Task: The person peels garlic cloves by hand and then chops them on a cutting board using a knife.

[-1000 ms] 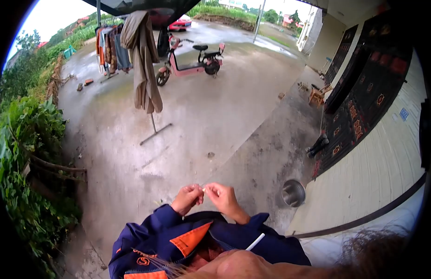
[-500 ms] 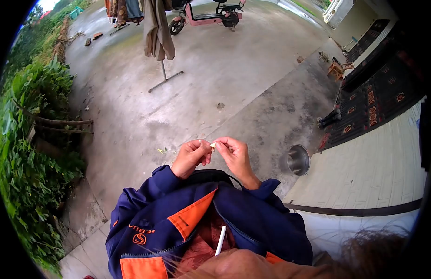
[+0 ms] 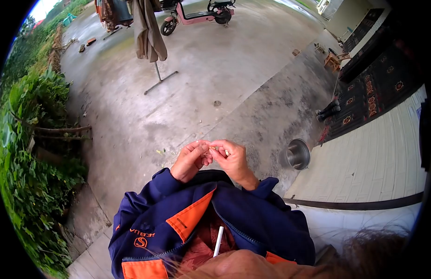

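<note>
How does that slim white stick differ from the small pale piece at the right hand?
The slim white stick looks long and straight; the small pale piece looks short. The stick shows against red cloth; the piece sits at the right hand. Both look light-coloured.

A small pale piece [image 3: 227, 152], whitish with a faint yellow tint, is tucked among the curled fingers of the right hand [image 3: 235, 162] (only part of it shows). It sits just beside the fingertips that meet the left hand [image 3: 189, 162]; its full shape is hidden.
</note>
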The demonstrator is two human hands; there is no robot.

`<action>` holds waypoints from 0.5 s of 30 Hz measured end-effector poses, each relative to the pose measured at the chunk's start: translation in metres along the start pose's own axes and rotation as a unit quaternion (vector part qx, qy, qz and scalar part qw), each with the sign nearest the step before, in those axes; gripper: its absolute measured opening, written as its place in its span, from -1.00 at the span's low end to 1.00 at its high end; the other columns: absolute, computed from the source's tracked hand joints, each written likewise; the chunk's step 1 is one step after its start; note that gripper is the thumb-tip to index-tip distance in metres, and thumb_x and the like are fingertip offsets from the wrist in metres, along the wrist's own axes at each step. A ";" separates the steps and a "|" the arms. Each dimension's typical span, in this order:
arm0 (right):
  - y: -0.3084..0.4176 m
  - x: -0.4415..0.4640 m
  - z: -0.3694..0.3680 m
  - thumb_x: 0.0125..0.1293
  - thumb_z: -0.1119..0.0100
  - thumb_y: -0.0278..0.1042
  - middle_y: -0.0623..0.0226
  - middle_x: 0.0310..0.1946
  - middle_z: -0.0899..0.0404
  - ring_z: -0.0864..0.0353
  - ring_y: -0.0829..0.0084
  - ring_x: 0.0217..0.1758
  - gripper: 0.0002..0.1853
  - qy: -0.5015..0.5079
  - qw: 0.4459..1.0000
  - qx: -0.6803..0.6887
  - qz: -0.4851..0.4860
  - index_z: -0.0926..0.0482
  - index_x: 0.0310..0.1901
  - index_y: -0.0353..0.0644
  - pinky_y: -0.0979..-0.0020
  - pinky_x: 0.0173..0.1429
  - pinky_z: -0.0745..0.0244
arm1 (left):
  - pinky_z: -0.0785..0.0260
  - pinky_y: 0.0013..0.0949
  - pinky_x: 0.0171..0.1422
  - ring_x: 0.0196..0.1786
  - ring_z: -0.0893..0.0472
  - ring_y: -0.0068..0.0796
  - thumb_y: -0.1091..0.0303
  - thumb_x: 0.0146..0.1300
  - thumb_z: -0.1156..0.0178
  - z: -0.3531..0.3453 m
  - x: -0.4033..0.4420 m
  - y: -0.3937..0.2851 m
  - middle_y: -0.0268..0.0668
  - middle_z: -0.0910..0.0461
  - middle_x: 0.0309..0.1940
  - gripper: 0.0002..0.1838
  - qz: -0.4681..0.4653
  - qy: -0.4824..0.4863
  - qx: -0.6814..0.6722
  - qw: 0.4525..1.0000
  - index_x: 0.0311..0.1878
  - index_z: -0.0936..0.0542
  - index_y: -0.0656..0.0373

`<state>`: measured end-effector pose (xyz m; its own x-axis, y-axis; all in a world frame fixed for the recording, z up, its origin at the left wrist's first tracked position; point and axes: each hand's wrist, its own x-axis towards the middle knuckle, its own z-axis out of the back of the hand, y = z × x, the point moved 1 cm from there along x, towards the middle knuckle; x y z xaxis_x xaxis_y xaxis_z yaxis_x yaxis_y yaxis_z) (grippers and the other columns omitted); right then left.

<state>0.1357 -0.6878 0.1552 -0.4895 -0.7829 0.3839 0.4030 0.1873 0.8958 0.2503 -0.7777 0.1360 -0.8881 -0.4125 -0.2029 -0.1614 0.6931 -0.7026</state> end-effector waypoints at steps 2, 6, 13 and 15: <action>-0.004 0.000 0.002 0.04 -0.26 -0.59 0.49 -0.75 -0.26 -0.15 0.72 -0.70 -0.84 -0.001 1.000 -0.029 0.005 -0.58 -0.29 -0.23 0.60 -0.62 -0.08 | -0.32 -0.60 -0.37 -0.43 -0.50 -0.61 0.29 0.31 -0.02 0.002 0.000 0.002 -0.37 -0.53 -0.47 -0.80 -0.001 -0.008 -0.002 1.000 -0.14 -0.50 0.20; 0.000 0.003 0.008 0.06 -0.24 -0.58 0.50 -0.74 -0.29 -0.17 0.74 -0.70 -0.86 0.014 0.999 -0.035 -0.036 -0.58 -0.29 -0.24 0.60 -0.63 -0.08 | -0.32 -0.60 -0.36 -0.45 -0.48 -0.63 0.32 0.29 -0.03 0.007 0.005 0.000 -0.38 -0.52 -0.46 -0.84 0.009 -0.013 -0.006 1.000 -0.19 -0.50 0.18; 0.002 0.006 -0.001 0.10 -0.21 -0.56 0.48 -0.72 -0.36 -0.19 0.77 -0.69 -0.94 0.008 0.998 -0.007 -0.055 -0.57 -0.35 -0.27 0.60 -0.64 -0.08 | -0.30 -0.60 -0.38 -0.46 -0.49 -0.61 0.36 0.27 -0.04 0.009 0.004 -0.007 -0.38 -0.51 -0.52 -0.88 -0.019 -0.044 0.017 0.999 -0.24 -0.51 0.18; 0.000 0.007 -0.003 0.10 -0.21 -0.55 0.46 -0.72 -0.39 -0.21 0.77 -0.69 -0.94 0.002 0.998 -0.022 -0.051 -0.57 -0.36 -0.27 0.59 -0.64 -0.09 | -0.31 -0.59 -0.38 -0.46 -0.49 -0.61 0.38 0.26 -0.05 0.009 0.005 -0.009 -0.38 -0.51 -0.53 -0.89 -0.015 -0.051 0.028 0.998 -0.25 -0.51 0.18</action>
<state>0.1348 -0.6948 0.1575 -0.5260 -0.7995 0.2899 0.3842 0.0808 0.9197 0.2513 -0.7908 0.1354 -0.8343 -0.4929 -0.2470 -0.1610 0.6463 -0.7459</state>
